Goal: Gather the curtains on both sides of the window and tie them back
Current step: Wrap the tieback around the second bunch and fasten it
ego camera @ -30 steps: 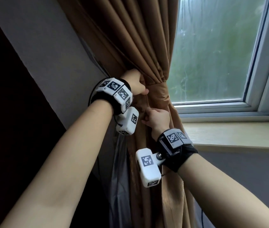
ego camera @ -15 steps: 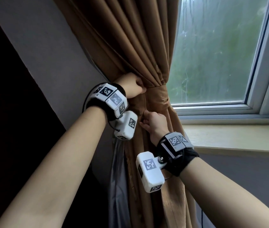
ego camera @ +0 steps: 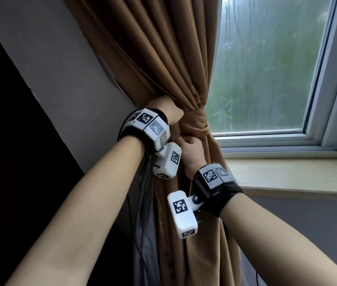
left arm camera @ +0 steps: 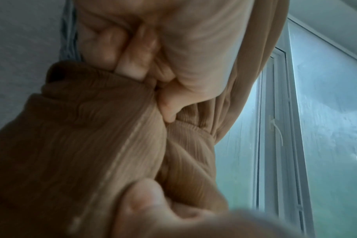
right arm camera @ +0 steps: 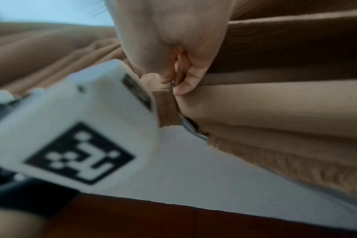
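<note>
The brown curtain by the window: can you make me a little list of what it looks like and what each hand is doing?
curtain: brown pleated fabric curtain, bunched together left of the window
tie: matching brown fabric band wrapped around the bunch
left hand: left hand grips the gathered folds at the wall side, level with the band
right hand: right hand pinches fabric just below the band
window: white-framed glass window, streaked wet
sill: pale window sill
knot: hidden, cannot tell if finished

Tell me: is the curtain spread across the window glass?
No, the curtain is bunched at the window's left edge, gripped by both hands.
</note>
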Motion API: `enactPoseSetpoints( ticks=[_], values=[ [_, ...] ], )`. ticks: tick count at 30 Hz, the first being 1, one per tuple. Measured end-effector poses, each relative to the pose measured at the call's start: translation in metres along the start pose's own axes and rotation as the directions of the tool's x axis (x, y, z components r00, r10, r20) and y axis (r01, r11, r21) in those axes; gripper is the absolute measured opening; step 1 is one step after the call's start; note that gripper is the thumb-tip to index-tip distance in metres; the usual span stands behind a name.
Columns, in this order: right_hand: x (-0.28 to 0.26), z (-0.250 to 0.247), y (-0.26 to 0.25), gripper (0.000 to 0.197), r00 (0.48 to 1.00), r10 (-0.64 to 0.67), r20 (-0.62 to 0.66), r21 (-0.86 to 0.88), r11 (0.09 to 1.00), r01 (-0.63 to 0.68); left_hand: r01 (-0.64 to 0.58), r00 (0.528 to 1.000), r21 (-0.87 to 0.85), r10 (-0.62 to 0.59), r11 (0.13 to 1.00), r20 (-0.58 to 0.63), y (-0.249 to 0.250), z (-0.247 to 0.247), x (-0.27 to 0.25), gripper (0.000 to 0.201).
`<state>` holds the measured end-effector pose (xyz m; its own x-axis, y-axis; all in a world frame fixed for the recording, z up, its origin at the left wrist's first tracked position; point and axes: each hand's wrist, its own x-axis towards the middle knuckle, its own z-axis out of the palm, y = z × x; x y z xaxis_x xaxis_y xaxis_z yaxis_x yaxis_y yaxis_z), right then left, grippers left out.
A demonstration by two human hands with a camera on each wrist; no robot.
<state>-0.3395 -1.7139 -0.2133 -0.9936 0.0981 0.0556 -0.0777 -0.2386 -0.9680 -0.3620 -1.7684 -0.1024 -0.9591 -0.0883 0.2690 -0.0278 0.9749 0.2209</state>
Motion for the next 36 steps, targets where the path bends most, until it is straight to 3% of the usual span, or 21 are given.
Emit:
enactPoseSetpoints(
  ticks=[3, 8, 12, 15, 18, 20, 22, 24, 25, 27, 29, 30, 31, 34, 36],
  values=[
    [0.004, 0.002, 0.002, 0.015, 0.997, -0.05, -0.06, -0.092, 0.995, 0.044, -0.081, 0.997, 0.009, 0.081, 0.997, -0.014, -0.004, 0.0, -0.003, 0.024],
    [-0.005, 0.004, 0.013, 0.014, 1.0, -0.025, 0.016, 0.131, 0.991, 0.023, -0.305, 0.952, -0.012, 0.305, 0.952, -0.032, -0.033, -0.001, -0.015, 0.021],
    [-0.026, 0.006, 0.023, 0.006, 0.994, -0.008, 0.106, 0.178, 0.984, -0.011, -0.324, 0.946, -0.024, 0.324, 0.946, -0.003, -0.047, -0.006, -0.027, 0.021],
    [-0.039, 0.012, 0.03, 0.013, 0.991, 0.049, 0.122, 0.137, 0.988, -0.066, -0.326, 0.938, -0.008, 0.322, 0.945, -0.13, -0.051, -0.002, -0.039, 0.02],
    [-0.043, 0.017, 0.032, 0.012, 0.998, 0.055, 0.038, 0.12, 0.991, -0.059, -0.339, 0.927, -0.181, 0.295, 0.923, -0.232, -0.059, 0.006, -0.053, 0.015],
    [-0.045, 0.019, 0.032, 0.008, 0.996, 0.085, 0.003, 0.13, 0.988, -0.085, -0.361, 0.918, -0.37, 0.258, 0.856, -0.3, -0.068, 0.012, -0.062, 0.011],
    [-0.047, 0.021, 0.031, 0.008, 0.993, 0.115, 0.005, 0.142, 0.983, -0.115, -0.401, 0.862, -0.499, 0.132, 0.768, -0.489, -0.078, 0.018, -0.073, 0.02],
    [-0.051, 0.02, 0.029, 0.011, 0.991, 0.128, 0.027, 0.15, 0.98, -0.13, -0.345, 0.822, -0.575, -0.058, 0.742, -0.567, -0.089, 0.024, -0.08, 0.031],
    [-0.053, 0.019, 0.027, 0.01, 0.99, 0.132, 0.042, 0.155, 0.978, -0.137, -0.252, 0.85, -0.626, -0.14, 0.738, -0.507, -0.094, 0.029, -0.08, 0.04],
    [-0.057, 0.017, 0.024, 0.006, 0.988, 0.133, 0.073, 0.167, 0.975, -0.144, -0.051, 0.953, -0.749, -0.193, 0.661, -0.234, -0.096, 0.039, -0.083, 0.065],
    [-0.061, 0.014, 0.021, 0.013, 0.986, 0.131, 0.1, 0.151, 0.978, -0.145, 0.089, 0.989, -0.858, -0.15, 0.507, 0.014, -0.092, 0.045, -0.085, 0.083],
    [-0.063, 0.013, 0.02, 0.014, 0.985, 0.132, 0.114, 0.122, 0.982, -0.145, 0.132, 0.988, -0.88, -0.136, 0.456, 0.078, -0.088, 0.047, -0.086, 0.082],
    [-0.064, 0.01, 0.016, 0.015, 0.981, 0.141, 0.132, 0.076, 0.985, -0.152, 0.151, 0.986, -0.876, -0.139, 0.458, 0.097, -0.086, 0.048, -0.086, 0.077],
    [-0.065, -0.009, -0.004, 0.019, 0.95, 0.197, 0.244, -0.175, 0.972, -0.157, 0.133, 0.988, -0.811, -0.141, 0.57, 0.063, -0.08, 0.051, -0.087, 0.072],
    [-0.062, -0.029, -0.02, 0.021, 0.965, 0.087, 0.246, -0.35, 0.937, 0.005, 0.107, 0.991, -0.792, -0.126, 0.601, 0.038, -0.079, 0.055, -0.09, 0.074]
  ],
)
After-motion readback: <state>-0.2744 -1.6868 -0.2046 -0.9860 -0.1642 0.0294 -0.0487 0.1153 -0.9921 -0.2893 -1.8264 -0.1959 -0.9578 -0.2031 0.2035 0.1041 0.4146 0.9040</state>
